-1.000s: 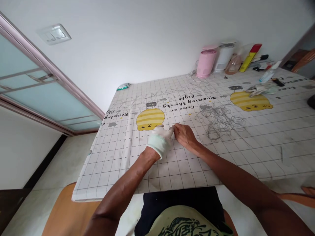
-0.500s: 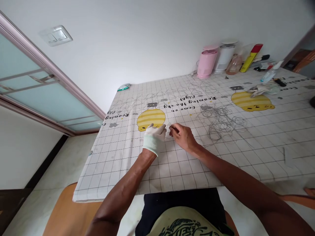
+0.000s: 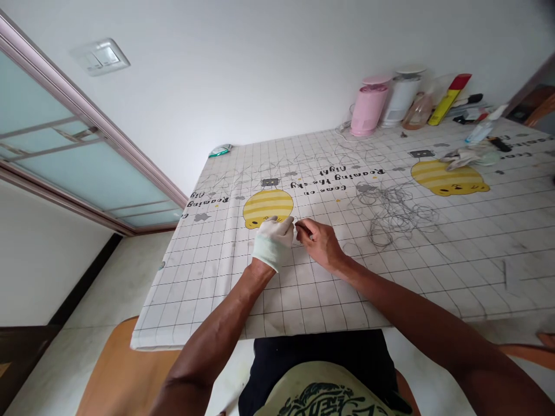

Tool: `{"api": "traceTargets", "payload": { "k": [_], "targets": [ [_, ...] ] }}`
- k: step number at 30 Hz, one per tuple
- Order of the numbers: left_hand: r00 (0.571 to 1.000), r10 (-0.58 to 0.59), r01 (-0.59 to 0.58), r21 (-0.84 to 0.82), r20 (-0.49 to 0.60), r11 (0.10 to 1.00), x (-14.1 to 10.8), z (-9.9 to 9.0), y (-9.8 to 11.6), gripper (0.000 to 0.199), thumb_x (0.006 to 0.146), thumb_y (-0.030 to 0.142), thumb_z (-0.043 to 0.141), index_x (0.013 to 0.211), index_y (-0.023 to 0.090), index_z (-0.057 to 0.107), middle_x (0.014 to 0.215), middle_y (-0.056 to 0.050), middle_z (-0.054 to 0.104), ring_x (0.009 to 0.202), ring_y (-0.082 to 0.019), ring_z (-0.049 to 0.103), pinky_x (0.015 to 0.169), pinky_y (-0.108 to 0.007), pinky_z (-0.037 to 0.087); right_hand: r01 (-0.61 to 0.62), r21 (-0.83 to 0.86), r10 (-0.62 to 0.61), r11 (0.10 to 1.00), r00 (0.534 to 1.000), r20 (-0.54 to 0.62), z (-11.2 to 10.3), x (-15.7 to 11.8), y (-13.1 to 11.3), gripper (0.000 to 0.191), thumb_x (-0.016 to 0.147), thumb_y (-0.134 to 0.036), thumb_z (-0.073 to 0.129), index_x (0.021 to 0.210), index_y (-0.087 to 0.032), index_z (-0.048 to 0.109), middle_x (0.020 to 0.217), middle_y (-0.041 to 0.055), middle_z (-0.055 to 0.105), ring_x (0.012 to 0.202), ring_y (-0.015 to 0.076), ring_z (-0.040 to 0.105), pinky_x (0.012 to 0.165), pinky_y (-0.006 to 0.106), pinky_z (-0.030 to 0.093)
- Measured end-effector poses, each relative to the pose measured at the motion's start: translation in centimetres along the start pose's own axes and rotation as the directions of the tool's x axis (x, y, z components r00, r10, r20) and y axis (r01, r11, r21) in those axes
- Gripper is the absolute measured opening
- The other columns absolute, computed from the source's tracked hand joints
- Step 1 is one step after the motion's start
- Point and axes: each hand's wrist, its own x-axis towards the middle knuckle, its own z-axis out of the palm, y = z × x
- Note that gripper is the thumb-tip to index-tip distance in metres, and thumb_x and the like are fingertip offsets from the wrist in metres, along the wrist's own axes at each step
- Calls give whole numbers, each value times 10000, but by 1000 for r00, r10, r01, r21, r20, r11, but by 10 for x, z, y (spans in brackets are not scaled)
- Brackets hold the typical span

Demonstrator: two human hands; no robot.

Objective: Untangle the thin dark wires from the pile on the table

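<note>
My left hand (image 3: 274,238) wears a white knit glove with a pale green cuff. It rests low over the tablecloth, its thumb and finger closed towards my right hand (image 3: 318,241). That hand is bare, its thumb and forefinger pinched almost against the glove's fingertips. A very thin strand of wire seems to run between the two pinches, too fine to follow. To the right of my hands lies a loose tangle of thin grey wire (image 3: 392,216), with curled strands spreading over the cloth.
The checked tablecloth (image 3: 208,289) has yellow cartoon prints. Along the wall stand a pink cylinder (image 3: 369,110), a white one (image 3: 402,98), a pinkish bottle (image 3: 418,112) and a yellow can (image 3: 446,104). A spray bottle (image 3: 483,128) and crumpled gloves (image 3: 470,156) lie right. A green-white packet (image 3: 220,151) sits at the far-left corner.
My hands have drawn slightly closer together, and the small wire loop that showed between them is no longer distinct. The whole view has shifted a little.
</note>
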Motion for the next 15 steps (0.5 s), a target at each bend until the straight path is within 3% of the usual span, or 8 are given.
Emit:
{"api": "traceTargets", "payload": {
  "k": [4,8,15],
  "targets": [
    [995,-41,42,-2,94,999,2,-8,5,287,979,226,508,852,263,762,718,-54,612,688,-212,558,598,-327,324,-7,-24,6,1000,1000,-7,4,-2,5,177,1002,-278,541,886,-219,661,735,7,675,616,140,577,569,255,425],
    [993,-14,14,-4,114,1000,2,-6,5,283,998,248,496,950,264,775,755,-61,650,732,-224,581,637,-333,350,-26,-70,24,997,999,-23,6,-2,6,149,984,-277,558,899,-218,664,729,10,680,602,142,575,569,259,425],
    [993,29,-24,-45,111,999,-1,3,-1,318,1011,244,470,1089,243,778,761,-72,675,755,-235,604,682,-329,402,-134,-34,134,990,991,18,4,0,2,223,973,-270,545,1134,-194,681,715,9,715,596,155,648,613,271,489]
  ]
}}
